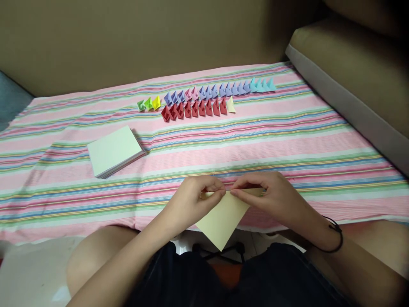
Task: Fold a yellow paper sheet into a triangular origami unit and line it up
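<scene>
A sheet of pale yellow paper point(223, 219) hangs between my two hands, just above the near edge of the cloth, with one corner pointing down toward my lap. My left hand point(200, 194) pinches its top edge near the middle between thumb and fingers. Close beside it, my right hand point(271, 194) pinches the same edge, thumb toward me. The top edge looks like a fold. My fingers partly cover the paper's left and right ends. A dark cord is around my right wrist.
Folded paper boats stand in rows farther back: red ones point(194, 109), purple ones point(236, 88), light blue ones point(262, 85) and a yellow one point(156, 102). A stack of paper point(115, 150) lies left on the striped cloth point(179, 155). A cushioned armrest point(351, 85) borders the right.
</scene>
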Tool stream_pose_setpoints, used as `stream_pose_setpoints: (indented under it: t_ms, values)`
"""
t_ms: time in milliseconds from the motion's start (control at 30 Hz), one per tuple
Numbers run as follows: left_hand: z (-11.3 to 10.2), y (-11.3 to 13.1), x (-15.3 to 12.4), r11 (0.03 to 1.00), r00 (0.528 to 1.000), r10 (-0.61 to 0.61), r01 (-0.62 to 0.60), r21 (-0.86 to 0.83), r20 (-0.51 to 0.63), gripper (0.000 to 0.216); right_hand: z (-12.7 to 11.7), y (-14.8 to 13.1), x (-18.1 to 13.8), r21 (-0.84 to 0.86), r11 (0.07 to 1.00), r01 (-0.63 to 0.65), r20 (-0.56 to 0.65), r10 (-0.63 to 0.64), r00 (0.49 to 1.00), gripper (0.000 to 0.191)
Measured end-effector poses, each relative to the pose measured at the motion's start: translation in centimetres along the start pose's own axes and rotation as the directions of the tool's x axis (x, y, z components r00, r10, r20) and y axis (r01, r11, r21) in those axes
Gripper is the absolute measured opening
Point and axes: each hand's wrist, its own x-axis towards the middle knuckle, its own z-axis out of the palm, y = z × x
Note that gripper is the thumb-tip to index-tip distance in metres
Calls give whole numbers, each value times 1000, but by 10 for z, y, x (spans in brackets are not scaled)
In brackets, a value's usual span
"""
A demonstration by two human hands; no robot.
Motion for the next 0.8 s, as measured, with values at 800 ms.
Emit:
stream_pose_setpoints:
  t_ms: [800]
  values:
    - [-33, -18, -1, 900, 920, 182, -13, 436, -348, 22, -31, 29, 1, 219, 951, -220, 27, 219, 975, 24]
